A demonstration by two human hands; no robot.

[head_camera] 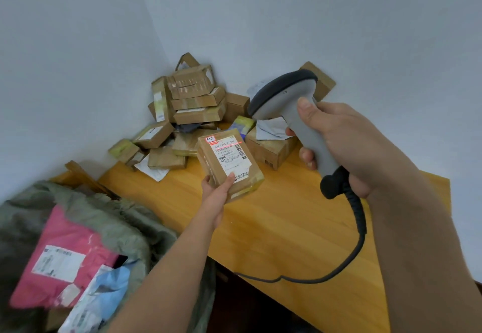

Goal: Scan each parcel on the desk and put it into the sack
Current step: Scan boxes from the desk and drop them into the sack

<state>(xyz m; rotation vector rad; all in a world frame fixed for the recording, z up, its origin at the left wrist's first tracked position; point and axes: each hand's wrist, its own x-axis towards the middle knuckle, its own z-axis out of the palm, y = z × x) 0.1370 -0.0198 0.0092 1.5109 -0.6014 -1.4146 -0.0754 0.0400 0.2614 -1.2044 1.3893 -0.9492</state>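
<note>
Beside the smooth, varnished wooden desk (273, 218), a matt woven sack (109, 218) is holding a glossy pink plastic mailer (60, 244). Above the desk, a tape-shiny cardboard parcel (229, 163) is facing a matt plastic scanner (289, 103).

The left hand (217, 189) reaches far from the lower left, thumb on top and fingers curled beneath what it grips. The right hand (336, 144), nearer on the right, is wrapped around a handle, thumb up.

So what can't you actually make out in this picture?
- Label text on the held parcel: too small, head view.
- Sack contents: blurred, cut off by the left edge.
- Pile labels: too small, boxes overlap.
- Scanner window: faces away.
- Cord end: hidden below the desk.
</note>
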